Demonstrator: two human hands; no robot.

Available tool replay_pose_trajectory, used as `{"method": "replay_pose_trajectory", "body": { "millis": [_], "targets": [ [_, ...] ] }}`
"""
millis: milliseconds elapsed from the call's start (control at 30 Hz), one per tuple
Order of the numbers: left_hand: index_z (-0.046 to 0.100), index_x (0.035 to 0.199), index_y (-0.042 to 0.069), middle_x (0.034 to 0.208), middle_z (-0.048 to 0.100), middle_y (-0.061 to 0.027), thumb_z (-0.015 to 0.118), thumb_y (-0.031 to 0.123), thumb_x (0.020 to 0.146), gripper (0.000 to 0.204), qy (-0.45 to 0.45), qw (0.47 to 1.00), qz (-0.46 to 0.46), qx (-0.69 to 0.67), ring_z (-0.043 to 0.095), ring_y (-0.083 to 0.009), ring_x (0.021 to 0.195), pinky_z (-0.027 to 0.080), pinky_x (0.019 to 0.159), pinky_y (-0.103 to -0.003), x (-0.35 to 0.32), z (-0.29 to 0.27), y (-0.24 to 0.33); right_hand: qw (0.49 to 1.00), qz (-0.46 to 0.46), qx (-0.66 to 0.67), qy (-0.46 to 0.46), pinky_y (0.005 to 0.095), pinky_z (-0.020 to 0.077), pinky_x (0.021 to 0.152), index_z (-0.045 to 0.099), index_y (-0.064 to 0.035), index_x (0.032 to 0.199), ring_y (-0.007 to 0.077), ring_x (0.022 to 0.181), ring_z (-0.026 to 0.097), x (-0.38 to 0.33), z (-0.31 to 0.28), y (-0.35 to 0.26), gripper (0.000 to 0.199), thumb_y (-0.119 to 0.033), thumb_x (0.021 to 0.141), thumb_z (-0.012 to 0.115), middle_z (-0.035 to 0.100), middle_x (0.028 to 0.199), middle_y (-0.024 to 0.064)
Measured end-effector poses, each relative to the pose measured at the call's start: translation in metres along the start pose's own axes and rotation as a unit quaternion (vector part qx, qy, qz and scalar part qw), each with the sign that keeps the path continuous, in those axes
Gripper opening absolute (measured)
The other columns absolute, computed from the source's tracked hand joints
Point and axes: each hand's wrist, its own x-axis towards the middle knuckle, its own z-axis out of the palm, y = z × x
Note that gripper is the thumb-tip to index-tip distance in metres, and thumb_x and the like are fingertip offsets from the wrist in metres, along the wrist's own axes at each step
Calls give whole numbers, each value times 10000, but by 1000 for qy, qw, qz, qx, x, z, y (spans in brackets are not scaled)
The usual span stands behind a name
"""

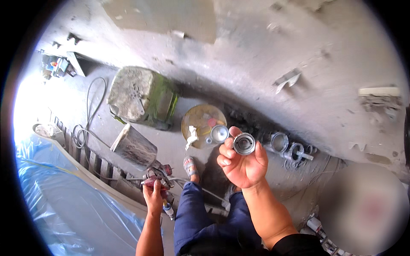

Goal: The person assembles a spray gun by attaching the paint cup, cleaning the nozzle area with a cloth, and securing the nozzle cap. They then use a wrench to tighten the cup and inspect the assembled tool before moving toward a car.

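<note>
My left hand (153, 197) is closed round a red spray gun (156, 177), low on the left. A large, dusty cylindrical cup (136, 147) is joined to the gun and leans up and to the left. Near the middle, my right hand (245, 170) is raised, palm up. Its thumb and fingers grip a round grey metal cap (244, 144) by the rim, with its ringed hollow side toward me. Just left of that hand, a small metal bowl (219, 133) sits on a round, yellowish drum top (192, 117), with a crumpled white tissue (192, 135) beside it.
A mottled green-and-grey bin (132, 91) stands against the wall. Cylindrical metal parts (279, 141) lie along the wall's foot at right. A hose (87, 106) coils on the floor. Blue plastic sheeting (64, 205) covers a large curved object at left.
</note>
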Motion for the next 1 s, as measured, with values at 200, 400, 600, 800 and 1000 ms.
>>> {"method": "replay_pose_trajectory", "body": {
  "millis": [200, 400, 600, 800, 1000],
  "targets": [
    [494, 978, 70, 660, 566, -30, 563, 246, 919, 197, -16, 998, 60, -33, 523, -96, 480, 423, 382, -226, -47, 2, 46, 982, 11, -19, -188, 333, 420, 752, 370, 17, 1323, 212, 900, 535, -23, 139, -12, 614, -329, 856, 568, 567, 1073, 194],
    [486, 976, 61, 689, 550, -28, 591, 212, 902, 198, -3, 988, 140, -62, 508, -96, 486, 418, 400, -230, -66, 4, 73, 959, 36, -74, -272, 320, 437, 745, 394, -5, 1294, 213, 883, 535, -45, 238, -19, 601, -320, 830, 610, 544, 1095, 177],
    [475, 947, 62, 675, 550, -36, 594, 198, 897, 188, -12, 983, 146, -109, 511, -101, 480, 410, 374, -236, -101, 14, 95, 922, 24, -74, -380, 360, 458, 671, 435, 57, 1209, 258, 831, 571, -48, 295, -10, 484, -324, 912, 459, 561, 1040, 250],
    [478, 954, 54, 684, 562, -37, 605, 186, 889, 195, -1, 978, 164, -126, 548, -110, 507, 430, 403, -238, -117, 4, 83, 880, 86, -59, -463, 322, 424, 612, 418, 58, 1184, 204, 757, 568, -39, 335, 12, 609, -468, 889, 506, 591, 995, 202],
    [453, 908, 56, 669, 548, -45, 598, 210, 897, 212, 36, 969, 201, -141, 543, -121, 476, 421, 384, -246, -132, 0, 75, 851, 146, -43, -502, 280, 405, 562, 431, -46, 1187, 156, 679, 552, -29, 364, 34, 658, -593, 837, 534, 611, 910, 115]
  ]
}}
